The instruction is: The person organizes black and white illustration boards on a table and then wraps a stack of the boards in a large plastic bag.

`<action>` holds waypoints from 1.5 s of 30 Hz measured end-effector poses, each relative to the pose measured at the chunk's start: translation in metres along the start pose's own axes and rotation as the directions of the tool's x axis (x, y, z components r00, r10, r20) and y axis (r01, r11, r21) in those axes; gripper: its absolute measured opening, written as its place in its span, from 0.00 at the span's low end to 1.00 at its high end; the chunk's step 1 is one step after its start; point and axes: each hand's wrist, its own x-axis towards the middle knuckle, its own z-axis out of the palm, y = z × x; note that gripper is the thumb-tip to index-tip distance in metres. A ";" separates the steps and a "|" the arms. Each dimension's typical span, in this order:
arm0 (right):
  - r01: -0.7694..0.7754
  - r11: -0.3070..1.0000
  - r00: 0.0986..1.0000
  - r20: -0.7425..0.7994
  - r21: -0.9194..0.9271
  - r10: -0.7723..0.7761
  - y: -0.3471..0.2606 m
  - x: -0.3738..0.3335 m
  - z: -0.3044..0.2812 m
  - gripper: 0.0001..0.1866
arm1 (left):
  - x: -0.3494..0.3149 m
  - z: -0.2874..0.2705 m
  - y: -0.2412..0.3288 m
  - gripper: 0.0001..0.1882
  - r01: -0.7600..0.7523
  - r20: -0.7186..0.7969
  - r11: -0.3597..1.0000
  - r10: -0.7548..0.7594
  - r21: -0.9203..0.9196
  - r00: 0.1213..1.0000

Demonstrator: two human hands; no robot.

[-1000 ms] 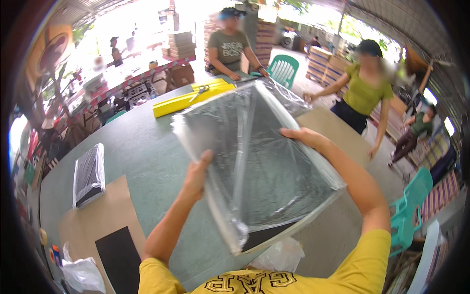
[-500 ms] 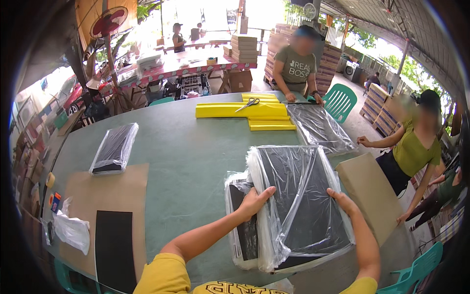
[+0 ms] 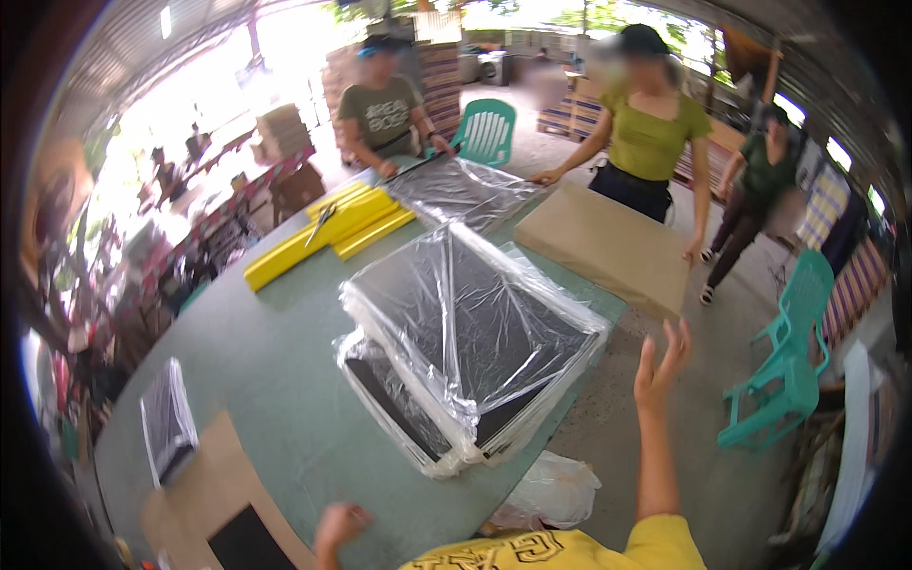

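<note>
A stack of black panels wrapped in clear plastic [image 3: 465, 323] lies on the green table [image 3: 275, 380], with the top one overlapping a smaller wrapped panel [image 3: 399, 404]. My right hand [image 3: 662, 366] is raised beyond the table's right edge, its fingers apart and holding nothing. It is nearest to the large brown cardboard package [image 3: 598, 242], without touching it. Low over the front of the table is my left hand [image 3: 342, 525], apart from the stack; blur smears its fingers. Between my arms hangs a crumpled clear plastic bag [image 3: 549, 489] by the table edge.
At the right, a co-worker [image 3: 651, 133] holds the brown package. Another co-worker [image 3: 385, 114] handles a wrapped panel [image 3: 465, 190] at the far edge. Scissors [image 3: 321, 223] lie on yellow sheets [image 3: 332, 228]. A brown sheet with a black panel [image 3: 249, 541] is front left; green chairs [image 3: 784, 370] stand right.
Both my hands have let go of the wrapped panel and moved apart from it. My view has turned to the right. The co-worker's brown package is now held with both hands.
</note>
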 end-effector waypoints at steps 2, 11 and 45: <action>-0.172 0.980 0.982 0.062 -0.097 0.178 0.026 -0.077 -0.030 0.19 | -0.010 0.032 0.042 0.15 0.067 0.198 0.979 -0.028 -0.192 0.980; -0.368 0.891 0.930 -0.118 -0.264 0.349 0.117 -0.118 -0.189 0.18 | 0.018 0.079 0.243 0.16 -0.464 0.049 0.862 0.482 -0.204 0.875; -0.766 0.566 -0.016 0.890 -0.304 0.456 0.369 -0.201 -0.194 0.18 | 0.094 0.389 0.571 0.18 -0.657 0.449 0.663 0.739 -0.359 0.502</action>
